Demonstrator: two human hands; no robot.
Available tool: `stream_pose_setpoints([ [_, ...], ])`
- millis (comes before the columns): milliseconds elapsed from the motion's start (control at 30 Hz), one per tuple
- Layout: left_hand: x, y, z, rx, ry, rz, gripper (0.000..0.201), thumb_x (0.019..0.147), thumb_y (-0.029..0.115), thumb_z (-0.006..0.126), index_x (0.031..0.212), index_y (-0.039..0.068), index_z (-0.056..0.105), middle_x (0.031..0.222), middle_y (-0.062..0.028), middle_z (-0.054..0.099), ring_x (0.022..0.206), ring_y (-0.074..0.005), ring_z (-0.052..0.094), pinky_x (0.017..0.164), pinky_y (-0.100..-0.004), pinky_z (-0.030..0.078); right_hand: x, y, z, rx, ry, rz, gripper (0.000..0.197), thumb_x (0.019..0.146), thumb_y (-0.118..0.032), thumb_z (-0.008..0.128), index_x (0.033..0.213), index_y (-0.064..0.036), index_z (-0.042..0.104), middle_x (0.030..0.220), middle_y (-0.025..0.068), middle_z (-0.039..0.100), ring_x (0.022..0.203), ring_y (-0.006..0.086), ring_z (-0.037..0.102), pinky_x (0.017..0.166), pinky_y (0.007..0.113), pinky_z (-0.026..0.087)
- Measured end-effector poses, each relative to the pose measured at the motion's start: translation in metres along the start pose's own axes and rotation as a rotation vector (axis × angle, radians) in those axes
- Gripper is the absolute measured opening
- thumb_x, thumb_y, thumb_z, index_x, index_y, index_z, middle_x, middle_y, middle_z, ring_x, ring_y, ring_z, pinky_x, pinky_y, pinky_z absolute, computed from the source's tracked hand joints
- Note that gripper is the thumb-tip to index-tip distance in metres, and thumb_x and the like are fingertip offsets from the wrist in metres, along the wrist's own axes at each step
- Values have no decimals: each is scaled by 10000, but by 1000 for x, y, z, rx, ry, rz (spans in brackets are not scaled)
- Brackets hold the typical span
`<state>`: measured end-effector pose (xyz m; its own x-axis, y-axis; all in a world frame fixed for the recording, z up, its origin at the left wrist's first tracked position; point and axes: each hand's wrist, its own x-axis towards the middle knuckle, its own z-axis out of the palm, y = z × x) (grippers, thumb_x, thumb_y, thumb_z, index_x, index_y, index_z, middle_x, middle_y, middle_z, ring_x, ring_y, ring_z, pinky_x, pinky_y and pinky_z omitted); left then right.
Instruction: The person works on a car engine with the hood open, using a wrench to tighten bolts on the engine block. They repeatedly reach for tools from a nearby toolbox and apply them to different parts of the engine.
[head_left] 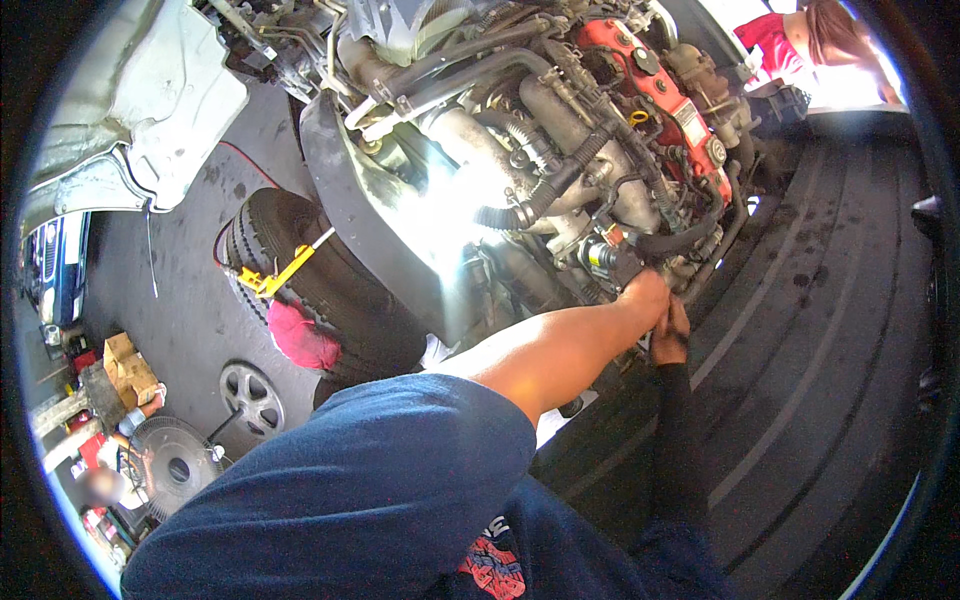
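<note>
An uncovered engine (560,130) with a red valve cover (660,85) fills the upper middle. My bare left arm reaches across to its lower right corner. My left hand (645,292) is there, beside a dark round part with a pale label (601,256); its fingers are hidden among the engine parts. Just below, against the left wrist, is my right hand (670,338), at the end of a dark sleeve. Its fingers look curled, and what they hold is hidden. Hoses and metal pipes surround both hands.
A bright light glares left of the engine. Further left are a large tire (345,290) with a yellow tool (275,275) and a pink cloth (303,337), a wheel cover (252,398) and a fan (175,467). Ridged dark flooring (800,350) lies right. Other people appear lower left and upper right.
</note>
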<state>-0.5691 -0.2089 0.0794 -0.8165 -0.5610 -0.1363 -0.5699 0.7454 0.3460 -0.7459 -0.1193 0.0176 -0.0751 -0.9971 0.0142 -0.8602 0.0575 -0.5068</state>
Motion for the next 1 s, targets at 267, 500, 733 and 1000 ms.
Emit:
stream_pose_setpoints([
  [267,-3,2,2,8,0,24,178,858,217,662,923,125,800,916,-57,764,886,-248,725,729,-385,557,34,-10,-2,822,-199,1021,477,1010,-445,497,1125,-3,635,918,140,666,840,308,635,796,421,497],
  [500,-5,-2,-6,59,25,59,181,861,210,669,946,123,803,962,-56,771,930,-226,731,752,-377,562,-8,-10,9,220,-22,264,472,1024,-438,493,1193,-22,636,1114,88,669,1030,200,636,882,347,499],
  [733,-7,-4,-11,1,14,45,180,856,207,669,936,117,802,958,-66,771,916,-231,735,751,-381,563,35,5,0,525,-277,849,414,1041,-340,464,1109,35,624,1023,192,696,928,338,705,755,443,527],
  [1000,1,-1,2,-62,14,-28,205,870,220,648,943,102,798,958,-94,769,905,-261,736,760,-391,570,-12,-9,29,857,121,379,421,1043,-343,515,1210,29,618,1148,191,679,1099,286,618,970,402,464],
])
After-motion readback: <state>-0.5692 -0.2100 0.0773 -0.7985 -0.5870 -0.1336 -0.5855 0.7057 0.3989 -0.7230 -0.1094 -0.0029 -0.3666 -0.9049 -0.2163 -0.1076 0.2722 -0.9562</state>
